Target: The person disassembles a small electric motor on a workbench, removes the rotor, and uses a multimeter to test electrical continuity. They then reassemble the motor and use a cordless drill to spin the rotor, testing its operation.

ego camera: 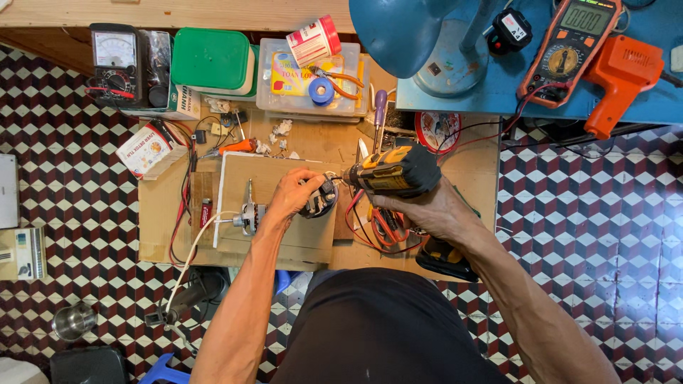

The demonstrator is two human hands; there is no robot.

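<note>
My right hand [425, 210] grips a yellow-and-black cordless drill [395, 171] whose tip points left at a small round motor part [320, 199]. My left hand [293, 190] holds that dark, metal-edged part down on a wooden board [284, 238]. A small motor with a shaft [250, 215] lies on the board just left of my left wrist, a white cable running from it. Red and black wires [377, 231] pile under the drill.
A low workbench carries an analogue meter [114, 60], green-lidded box [212, 60], clear parts box [313, 82], cardboard box [148, 149] and screwdrivers [235, 147]. At right a blue lamp [405, 32], orange multimeter [569, 50] and orange tool [619, 78]. Checkered tile floor; metal cup [72, 321].
</note>
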